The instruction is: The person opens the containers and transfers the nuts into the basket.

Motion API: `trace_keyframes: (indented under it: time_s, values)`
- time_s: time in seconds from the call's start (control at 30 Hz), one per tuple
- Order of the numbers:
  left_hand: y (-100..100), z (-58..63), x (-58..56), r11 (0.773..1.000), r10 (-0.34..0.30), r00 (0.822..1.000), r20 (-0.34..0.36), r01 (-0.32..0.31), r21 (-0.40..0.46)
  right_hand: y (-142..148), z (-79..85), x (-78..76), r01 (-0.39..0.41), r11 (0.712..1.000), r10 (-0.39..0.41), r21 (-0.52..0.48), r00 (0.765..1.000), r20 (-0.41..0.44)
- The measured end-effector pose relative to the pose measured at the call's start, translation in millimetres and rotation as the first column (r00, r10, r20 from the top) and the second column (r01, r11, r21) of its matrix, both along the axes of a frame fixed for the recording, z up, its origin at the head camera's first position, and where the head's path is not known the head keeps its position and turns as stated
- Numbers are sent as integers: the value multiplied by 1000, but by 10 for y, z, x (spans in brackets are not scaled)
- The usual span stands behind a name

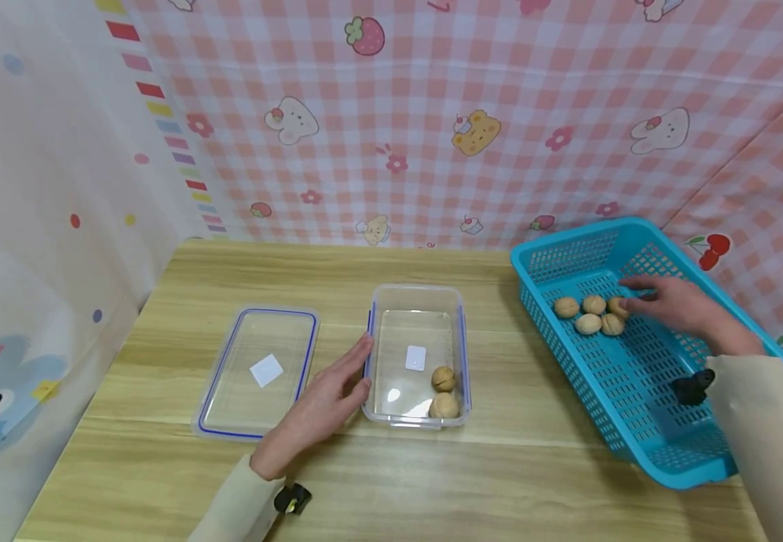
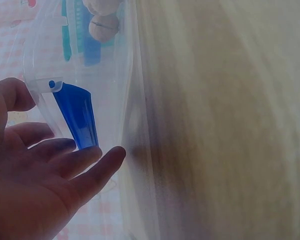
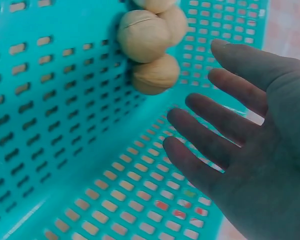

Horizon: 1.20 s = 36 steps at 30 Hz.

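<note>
A clear plastic food container point(image 1: 394, 327) stands without its lid at the middle of the table, with two walnuts point(image 1: 443, 406) in its near right corner. My left hand point(image 1: 327, 399) rests at the container's left side, its fingers extended by the blue latch point(image 2: 80, 115) in the left wrist view. Over at the right, several walnuts point(image 1: 588, 324) lie together in a blue plastic basket point(image 1: 571, 376). My right hand point(image 1: 679, 305) reaches into that basket, fingertips right beside the rightmost walnut. In the right wrist view its fingers point(image 3: 205, 137) are spread and hold nothing.
Left of the container lies its clear lid point(image 1: 249, 406), edged in blue and bearing a white square label point(image 1: 266, 370). Another white square point(image 1: 415, 358) shows on the container's floor. A pink checked cloth point(image 1: 425, 98) hangs behind the wooden table point(image 1: 500, 467).
</note>
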<state>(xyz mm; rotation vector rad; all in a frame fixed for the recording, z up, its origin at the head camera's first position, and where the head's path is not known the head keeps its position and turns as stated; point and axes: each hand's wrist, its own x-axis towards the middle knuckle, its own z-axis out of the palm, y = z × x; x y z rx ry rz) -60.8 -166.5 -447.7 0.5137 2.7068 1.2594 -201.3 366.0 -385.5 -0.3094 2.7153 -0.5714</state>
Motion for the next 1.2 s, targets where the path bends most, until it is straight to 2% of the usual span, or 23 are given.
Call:
trace_keyframes:
  time_s: [0.1, 0.23, 0.3, 0.43, 0.57, 0.7, 1.0, 1.2]
  values:
    - [0, 7, 0, 1000, 3, 1000, 12, -3, -2, 4, 73, 31, -10, 1000, 10, 5, 999, -48]
    - [-5, 14, -3, 1000, 7, 999, 38, -7, -7, -7, 149, 90, -22, 999, 18, -34, 995, -96]
    - [-4, 21, -3, 1000, 7, 999, 49, -7, -5, -19, 189, 131, -14, 999, 9, -44, 994, -110]
    - [-4, 25, -3, 1000, 4, 999, 47, -4, -3, -62, 267, 227, 6, 1000, -12, -29, 981, -194]
    - [-4, 18, -4, 1000, 4, 999, 40, -4, -5, -148, 335, 330, 13, 999, -24, -36, 948, -317]
    - [0, 14, 1, 1000, 8, 999, 34, -7, -4, -269, 405, 442, 20, 997, -48, -73, 913, -405]
    - [-2, 6, 0, 1000, 2, 1000, 16, -1, -8, -498, 540, 695, 38, 985, -119, -168, 854, -506]
    - [-3, 1, 0, 1000, -5, 1000, 7, 5, -8, -647, 591, 850, -16, 982, -99, -191, 808, -581]
